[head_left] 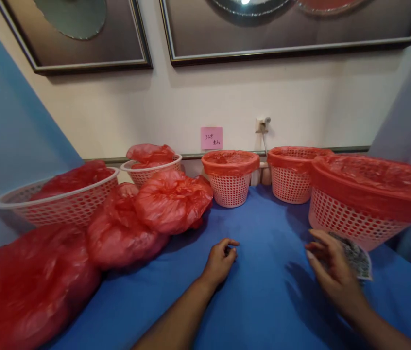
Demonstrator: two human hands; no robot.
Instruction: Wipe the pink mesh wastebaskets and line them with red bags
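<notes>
My left hand point(221, 260) is low over the blue tablecloth at the middle, fingers loosely curled, with a gap between thumb and forefinger. I see nothing between them. On the right, my right hand point(333, 274) is raised a little over the cloth, thumb and fingers apart, its shadow falling to the left. Just behind it is a flat clear packet point(357, 260) with dark, speckled contents. The hand partly covers this packet, and whether they touch I cannot tell. A large pink basket point(354, 218) lined with a red plastic bag stands right behind the packet.
Two smaller red-lined baskets point(230, 187) point(289, 182) stand along the back. Stuffed red bags point(26, 287) point(174, 201) lie on the left, before two white-rimmed baskets point(59, 197) point(150, 170). A pink note point(212, 138) and a plugged socket point(262, 125) are on the wall.
</notes>
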